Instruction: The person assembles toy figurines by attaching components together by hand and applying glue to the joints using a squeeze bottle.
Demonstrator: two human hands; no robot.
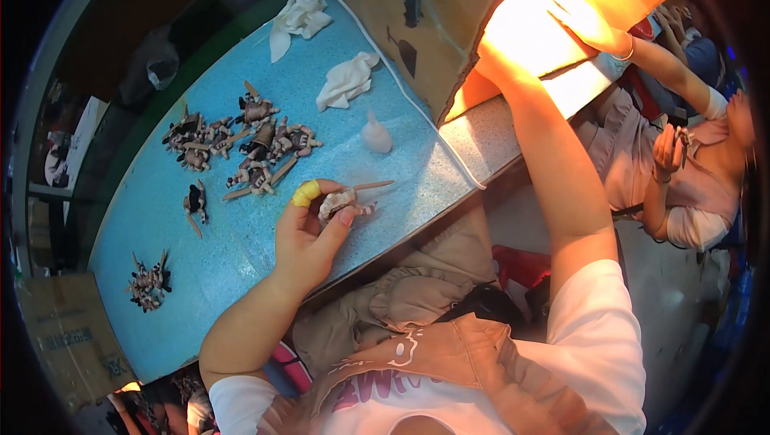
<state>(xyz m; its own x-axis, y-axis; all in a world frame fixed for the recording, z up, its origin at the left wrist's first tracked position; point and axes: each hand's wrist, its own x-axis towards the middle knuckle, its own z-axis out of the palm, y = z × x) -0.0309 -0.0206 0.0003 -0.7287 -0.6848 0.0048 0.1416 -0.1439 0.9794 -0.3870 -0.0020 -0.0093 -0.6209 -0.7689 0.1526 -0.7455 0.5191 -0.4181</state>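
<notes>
My left hand (309, 230) is closed around a small painted figurine (338, 204), pinched between thumb and fingers just over the blue tabletop (233, 242). A thin pointed piece sticks out of the figurine to the right, and a yellow cover wraps one of my fingertips. My right hand (507, 54) reaches into the brightly lit cardboard box (425, 34); glare washes out its fingers and anything in them. Similar brown and white figurines (261, 142) lie heaped left of my left hand. A single figurine (195, 202) and a small cluster of figurines (150, 281) lie farther left.
Two crumpled white tissues (346, 82) (301, 18) and a small whitish rounded object (375, 135) rest on the table. A white cable (401, 86) runs along the box. On the right, a co-worker's hand (597, 32) reaches into the glow. Another cardboard box (72, 339) stands at lower left.
</notes>
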